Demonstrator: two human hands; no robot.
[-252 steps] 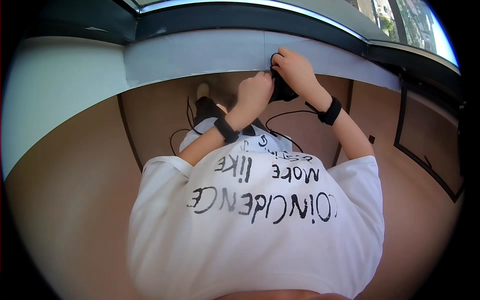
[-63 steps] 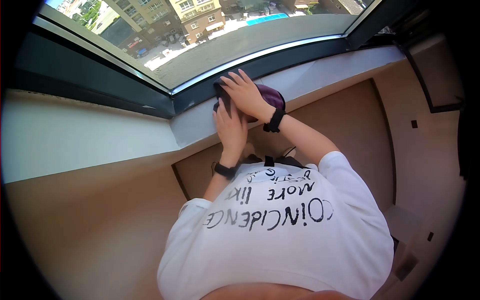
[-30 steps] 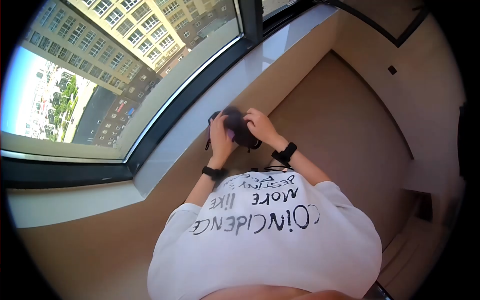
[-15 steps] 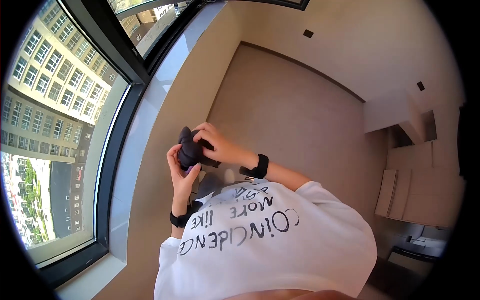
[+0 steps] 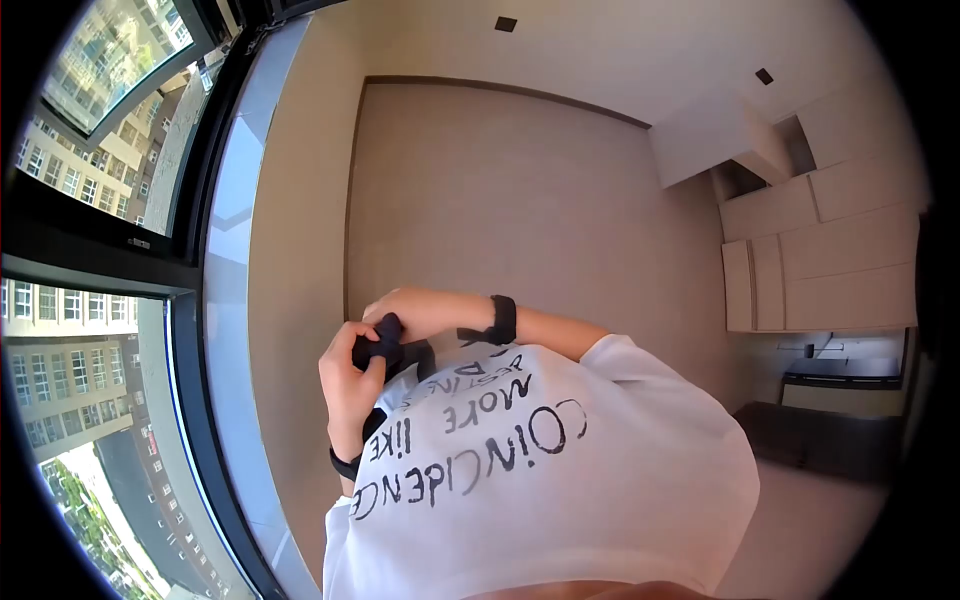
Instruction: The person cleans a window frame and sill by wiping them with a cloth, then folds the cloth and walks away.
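Note:
A dark, soft-looking bundle (image 5: 385, 342), black to deep purple, is held close to the front of the white T-shirt. Its exact kind does not show. My left hand (image 5: 347, 372) is closed around its left side, thumb over the near face. My right hand (image 5: 392, 308) meets it from above, wrist bent and fingers curled down; their tips are mostly hidden. The two hands almost touch. Black bands circle both wrists, one of them the right wristband (image 5: 504, 320).
To the left runs a window sill (image 5: 228, 215) below a black window frame (image 5: 185, 290), with buildings outside. A plain floor (image 5: 500, 190) stretches ahead. Cabinets (image 5: 830, 250) and a dark counter (image 5: 840, 385) stand at the right.
My view has turned, so window and cabinets sit differently. The bundle has come lower and nearer my shirt, and looks more compressed. My right hand has bent down over it.

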